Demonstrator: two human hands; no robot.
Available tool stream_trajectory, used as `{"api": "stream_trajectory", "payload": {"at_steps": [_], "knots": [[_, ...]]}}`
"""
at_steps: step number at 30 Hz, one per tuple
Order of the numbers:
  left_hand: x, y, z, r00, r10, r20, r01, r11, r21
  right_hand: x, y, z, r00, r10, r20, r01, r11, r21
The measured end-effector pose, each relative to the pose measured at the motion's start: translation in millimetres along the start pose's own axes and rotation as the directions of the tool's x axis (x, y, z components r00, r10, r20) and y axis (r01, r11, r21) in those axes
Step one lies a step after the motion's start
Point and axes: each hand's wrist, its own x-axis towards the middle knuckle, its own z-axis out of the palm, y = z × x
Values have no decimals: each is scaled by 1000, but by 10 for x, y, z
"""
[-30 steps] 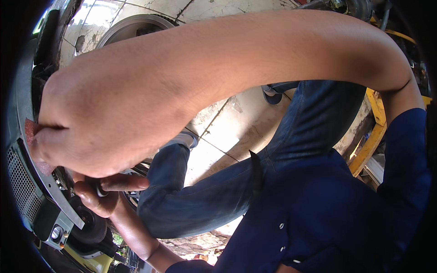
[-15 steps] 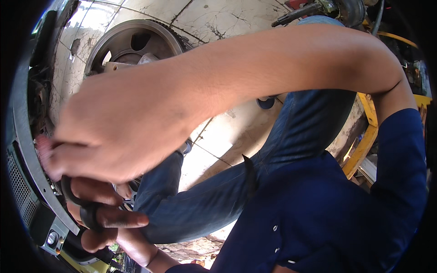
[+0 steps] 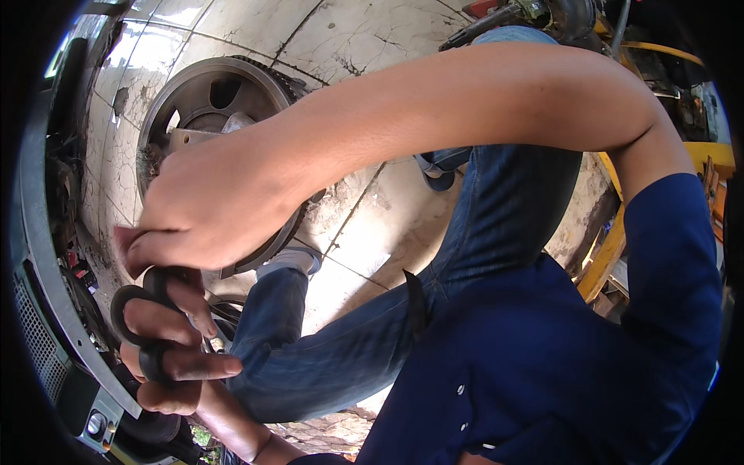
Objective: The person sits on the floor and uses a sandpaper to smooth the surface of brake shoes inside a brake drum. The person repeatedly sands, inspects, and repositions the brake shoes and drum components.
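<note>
My left hand is held up at the lower left, with black rubber rings looped around its fingers. The fingers are partly spread, one pointing right. Just above it, my right hand reaches across from the upper right, palm side hidden. Its fingers are pinched on a small reddish piece, perhaps cloth; its full shape is hidden. The right fingertips are close to the topmost ring, and I cannot tell whether they touch. Behind my right hand a round metal wheel rests on the floor, partly covered by the arm.
A car-body edge with a metal strip and mesh grille runs down the left. Cracked pale tiles form the floor. My jeans-clad legs fill the middle. A yellow frame and dark machine parts stand at right.
My right hand has moved a little right with the reddish piece, uncovering more of the left fingers and rings. The view has shifted slightly, showing more of the wheel.
</note>
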Motion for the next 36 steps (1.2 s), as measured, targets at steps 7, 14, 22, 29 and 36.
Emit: {"api": "stream_trajectory", "payload": {"at_steps": [7,14,22,29,36], "knots": [[40,2,123,999,-23,-48,22,1000,-8,-23,84,73,996,-25,-87,22,999,-28],[109,-80,13,989,91,117,-74,987,-143,-52,31,-6,996,29,-78,-27,999,35],[230,-15,172,999,-18,40,26,981,-190,-97,-16,-64,995,56,-78,-44,988,145],[148,10,166,997,-75,-29,69,980,-188,-88,-66,-81,990,-33,-135,47,993,104],[168,-56,262,982,-127,-141,114,989,-98,-93,-73,-179,994,57,-90,-39,981,190]]}}
